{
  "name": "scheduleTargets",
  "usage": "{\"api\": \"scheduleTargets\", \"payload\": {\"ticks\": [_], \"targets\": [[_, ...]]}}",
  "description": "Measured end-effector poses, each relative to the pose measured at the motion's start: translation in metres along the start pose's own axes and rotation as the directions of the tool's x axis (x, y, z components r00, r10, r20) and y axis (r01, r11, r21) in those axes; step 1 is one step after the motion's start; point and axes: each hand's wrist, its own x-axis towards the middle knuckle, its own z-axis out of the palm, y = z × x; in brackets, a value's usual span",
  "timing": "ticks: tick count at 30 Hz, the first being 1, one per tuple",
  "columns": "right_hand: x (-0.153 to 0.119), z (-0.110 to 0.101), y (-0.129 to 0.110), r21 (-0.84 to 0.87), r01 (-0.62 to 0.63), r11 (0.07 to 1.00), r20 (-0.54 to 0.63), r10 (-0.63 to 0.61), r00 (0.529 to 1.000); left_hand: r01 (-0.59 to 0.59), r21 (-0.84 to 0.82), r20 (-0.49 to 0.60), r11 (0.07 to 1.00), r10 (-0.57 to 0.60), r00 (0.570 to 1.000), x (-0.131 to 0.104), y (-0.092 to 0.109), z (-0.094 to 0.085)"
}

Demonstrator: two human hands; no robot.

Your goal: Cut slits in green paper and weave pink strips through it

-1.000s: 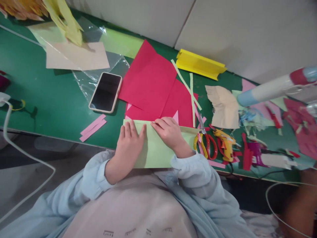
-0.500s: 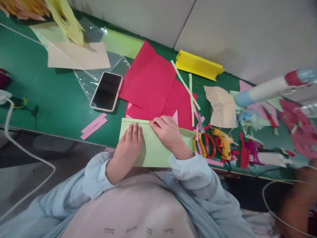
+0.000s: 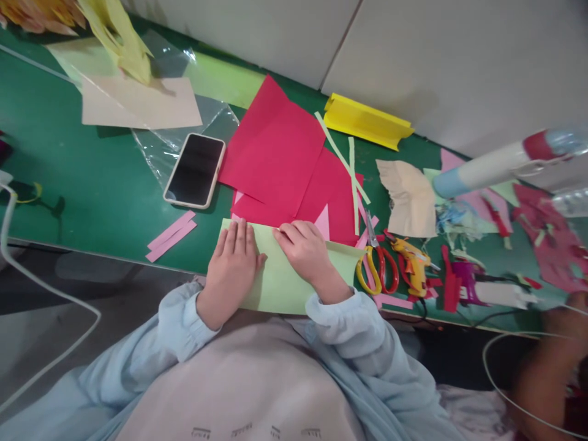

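Green sheet (image 3: pixel 278 285) is pressed by flat left hand (image 3: pixel 233 264); far edge pinched by right hand (image 3: pixel 304 252). If slid, sheet may be snagged on scissors (image 3: pixel 375 243) at its right.

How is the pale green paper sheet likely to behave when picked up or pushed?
The pale green paper sheet looks thin, so it is probably light. Its far edge seems bent beside the right hand, so it likely flexes easily. It seems to lie over red paper, so might slide if pushed.
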Motion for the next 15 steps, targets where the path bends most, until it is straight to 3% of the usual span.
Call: {"api": "scheduleTargets", "payload": {"ticks": [4,15], "targets": [[-0.0028,0.0017,-0.0003,0.018,-0.025,1.0,0.03,0.024,0.999,0.065,0.012,0.021,0.998,-0.065,0.998,-0.0032,-0.0003,0.0028],[-0.0034,-0.0049,0.0028,0.014,-0.034,0.999,0.05,0.034,0.998,0.072,0.038,0.056,0.997,-0.074,0.996,0.0006,0.005,-0.0014]]}}
